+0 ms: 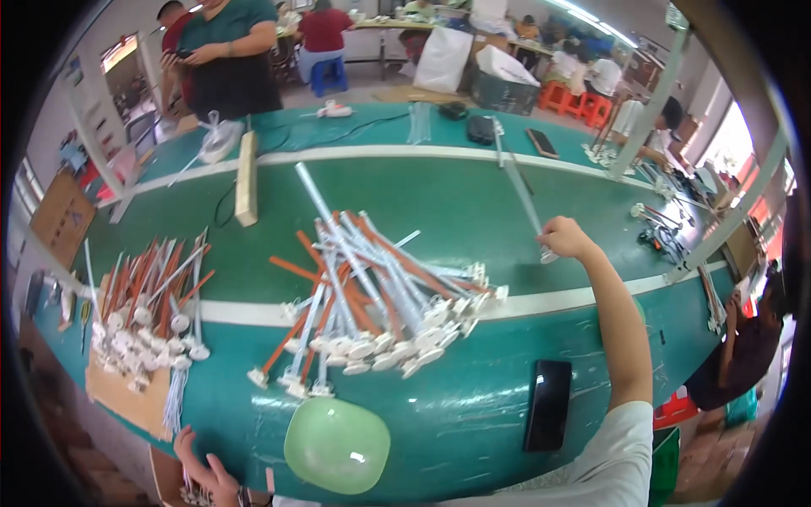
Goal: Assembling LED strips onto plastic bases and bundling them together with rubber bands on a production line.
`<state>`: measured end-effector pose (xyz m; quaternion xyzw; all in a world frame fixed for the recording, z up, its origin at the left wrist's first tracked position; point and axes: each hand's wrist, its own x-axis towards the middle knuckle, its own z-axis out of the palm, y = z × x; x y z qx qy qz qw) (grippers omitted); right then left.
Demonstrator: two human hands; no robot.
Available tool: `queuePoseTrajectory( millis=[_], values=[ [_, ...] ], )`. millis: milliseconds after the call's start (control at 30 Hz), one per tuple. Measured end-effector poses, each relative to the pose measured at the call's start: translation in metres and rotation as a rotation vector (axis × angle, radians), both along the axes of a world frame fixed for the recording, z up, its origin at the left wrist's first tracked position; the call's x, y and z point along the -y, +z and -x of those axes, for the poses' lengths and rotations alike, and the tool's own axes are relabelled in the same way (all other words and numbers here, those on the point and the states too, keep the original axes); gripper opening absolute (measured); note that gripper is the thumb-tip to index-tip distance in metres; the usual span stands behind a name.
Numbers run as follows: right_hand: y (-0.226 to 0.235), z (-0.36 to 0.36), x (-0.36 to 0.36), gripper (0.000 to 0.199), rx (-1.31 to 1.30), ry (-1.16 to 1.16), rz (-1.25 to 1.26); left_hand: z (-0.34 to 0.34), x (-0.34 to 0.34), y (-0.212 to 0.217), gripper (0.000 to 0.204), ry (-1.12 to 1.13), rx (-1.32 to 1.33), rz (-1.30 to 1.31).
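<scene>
My right hand (564, 238), arm stretched forward over the green worktop, is closed round the lower end of a long pale translucent strip (521, 194). A small white end piece shows just under the fingers. Near the lower left table edge is my left hand (205, 475), its fingers apart and nothing visible in them. It is beside a brown cardboard sheet (139, 397) and above an open box (165, 477). Between the hands lies a big loose pile of clear and orange-brown strips with white round ends (372, 313).
A second pile of such strips (144, 321) lies at the left. A green bowl (338, 445) and a black phone (548, 406) rest near the front edge. A wooden bar (247, 179) stands behind the large pile. Other people work at the right and in the background.
</scene>
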<state>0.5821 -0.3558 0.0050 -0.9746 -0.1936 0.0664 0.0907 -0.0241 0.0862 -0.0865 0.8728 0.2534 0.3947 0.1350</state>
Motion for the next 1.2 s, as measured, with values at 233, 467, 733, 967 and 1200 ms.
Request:
queuePoseTrajectory(
  millis=[233, 467, 733, 967, 1200],
  values=[
    [-0.009, 0.05, -0.128, 0.028, -0.29, 0.639, 0.116, 0.019, 0.003, 0.002, 0.052, -0.004, 0.072, 0.064],
    [0.005, 0.052, -0.116, 0.023, -0.083, 0.583, 0.136, 0.003, 0.0, 0.007, 0.037, 0.005, 0.167, 0.109],
    [0.045, 0.094, -0.166, 0.015, 0.451, 0.456, -0.276, 0.012, -0.002, 0.003, 0.011, 0.075, 0.209, 0.112],
    [0.108, 0.194, -0.235, 0.023, 0.039, 0.343, -0.566, 0.013, -0.005, 0.007, 0.014, 0.003, 0.192, 0.006],
    [0.073, 0.321, -0.465, 0.061, -0.624, 0.402, -0.399, 0.019, -0.01, 0.004, 0.016, -0.014, 0.154, 0.023]
  ],
)
